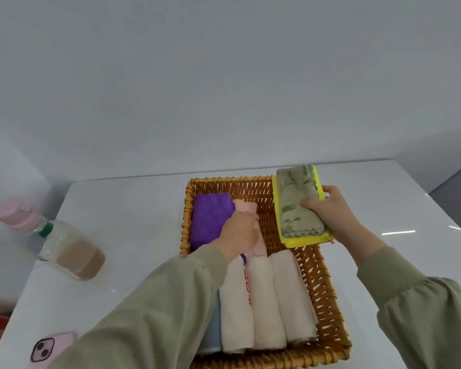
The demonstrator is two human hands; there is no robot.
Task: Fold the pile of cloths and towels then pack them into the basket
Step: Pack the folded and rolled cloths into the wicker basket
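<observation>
A brown wicker basket [320, 278] stands on the white table. Inside, three rolled white towels [265, 304] lie side by side at the near end, with a pale blue cloth [213, 334] at their left. A folded purple cloth [209, 219] and a pink cloth [246, 207] lie at the far end. My left hand [240, 235] reaches into the basket and rests on the pink cloth; its fingers are hidden. My right hand [330, 211] grips a folded green patterned cloth [300, 201] stacked on a yellow cloth [304, 239], held over the basket's far right corner.
A clear bottle [67, 249] with brown liquid and a pink pump top lies on its side at the table's left. A pink phone [48, 348] lies at the near left edge. The table ends against a grey wall behind the basket.
</observation>
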